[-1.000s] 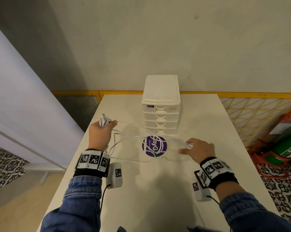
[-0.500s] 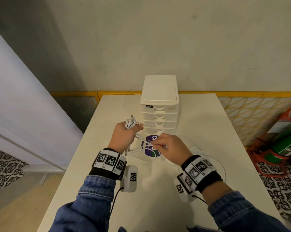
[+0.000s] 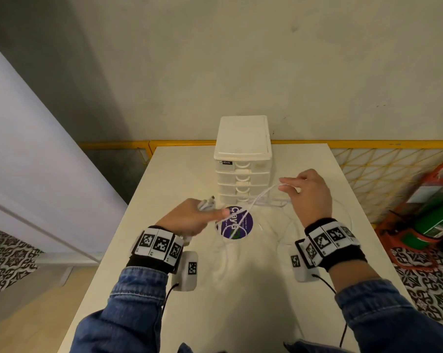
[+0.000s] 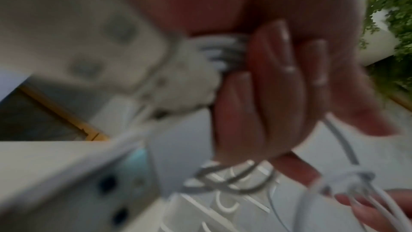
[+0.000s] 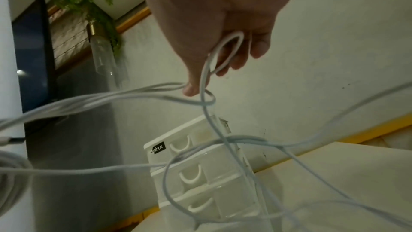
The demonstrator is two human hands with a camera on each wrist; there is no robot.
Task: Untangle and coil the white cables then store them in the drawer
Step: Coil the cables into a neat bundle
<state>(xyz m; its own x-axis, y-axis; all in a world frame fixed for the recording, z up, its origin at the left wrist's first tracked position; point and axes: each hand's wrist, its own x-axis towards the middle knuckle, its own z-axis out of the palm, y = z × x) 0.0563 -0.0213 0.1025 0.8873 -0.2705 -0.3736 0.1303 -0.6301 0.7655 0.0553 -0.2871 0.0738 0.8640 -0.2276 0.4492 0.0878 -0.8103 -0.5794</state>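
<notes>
White cables [image 3: 256, 203] run between my two hands above the white table [image 3: 240, 289]. My left hand [image 3: 189, 219] grips a small bundle of coiled cable with a plug end [image 3: 208, 203] sticking up; in the blurred left wrist view the fingers [image 4: 267, 85] curl round the strands [image 4: 214, 54]. My right hand [image 3: 301, 192] is raised beside the drawer unit and pinches a loop of cable [image 5: 225, 48], with loose tangled loops [image 5: 223, 147] hanging below it. The white drawer unit [image 3: 242, 161] stands at the table's back middle, all its drawers closed.
A round purple sticker [image 3: 237, 224] lies on the table between my hands. Slack cable [image 3: 342, 215] curves over the table on the right. A yellow rail [image 3: 368, 143] runs behind the table; green and red equipment [image 3: 429, 222] stands on the floor to the right.
My right hand has pulled away from the left, up and to the right beside the drawer unit, drawing cable out. My left hand has moved slightly toward me, keeping its bundle.
</notes>
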